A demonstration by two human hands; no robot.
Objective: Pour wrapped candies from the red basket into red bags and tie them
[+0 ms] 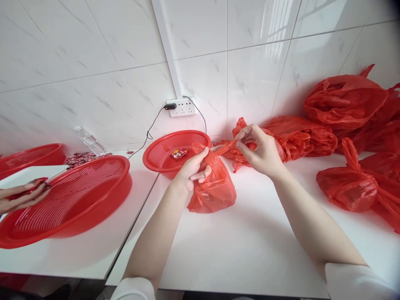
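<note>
A red plastic bag (pixel 215 189) hangs over the white table between my hands, its lower part bulging. My left hand (pixel 194 168) is wrapped around the bag's gathered neck on its left side. With thumb and forefinger, my right hand (pixel 258 148) pinches a stretched red strip leading up from the bag's top. What lies inside the bag cannot be made out. Just behind my left hand stands a red perforated basket (pixel 153 156) with a small printed packet (pixel 179 154) in it.
Tied red bags (pixel 346 187) crowd the right side and the wall. At left are a large red basket (pixel 103 183), another person's hand (pixel 28 196) with something red, a clear bottle (pixel 90 141) and small wrapped pieces (pixel 81 159). A cable runs from the socket strip (pixel 184 109).
</note>
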